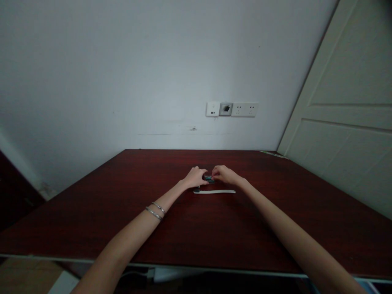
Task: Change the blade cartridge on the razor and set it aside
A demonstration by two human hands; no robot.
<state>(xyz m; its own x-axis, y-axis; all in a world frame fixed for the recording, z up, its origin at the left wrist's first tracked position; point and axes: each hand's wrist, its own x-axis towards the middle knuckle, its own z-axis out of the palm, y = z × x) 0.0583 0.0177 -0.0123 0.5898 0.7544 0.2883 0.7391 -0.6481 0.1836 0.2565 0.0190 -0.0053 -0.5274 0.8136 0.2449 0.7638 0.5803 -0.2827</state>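
Near the middle of the table, a small dark box with green-teal parts (pixel 209 178) lies between my two hands; its exact kind is too small to make out. My left hand (pixel 195 177) curves round its left end, thumb on the near side and fingers on the far side. With fingertips pinched together, my right hand (pixel 226 174) is at the box's right end and covers part of it. Just in front of the hands lies a white toothbrush (pixel 216 191), its dark-bristled head at the left, and neither hand holds it.
The dark red-brown wooden table (pixel 196 232) reaches back to a pale wall (pixel 122 73). Wall sockets (pixel 232 109) sit above its far edge. A white panelled door (pixel 346 106) stands at the right. Under the near edge, a white object (pixel 171 274) shows.
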